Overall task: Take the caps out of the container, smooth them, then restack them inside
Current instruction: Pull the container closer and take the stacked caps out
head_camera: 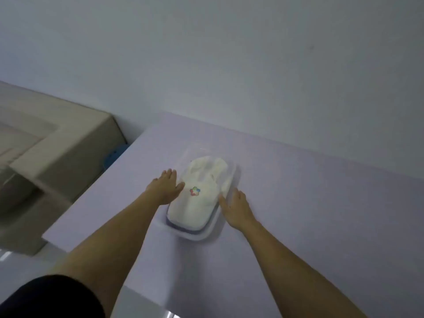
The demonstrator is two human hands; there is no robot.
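Overlapping container (199, 238) rim, left hand (165, 187)

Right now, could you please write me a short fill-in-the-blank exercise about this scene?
1. The top cap is ____ with a colourful logo.
2. It lies ____ the container.
3. The container lies ____ the left hand and the right hand.
Missing words: white; inside; between.

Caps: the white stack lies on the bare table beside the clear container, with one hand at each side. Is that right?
No. In the head view the caps lie inside the clear container, not beside it; the left hand and right hand are at either side.
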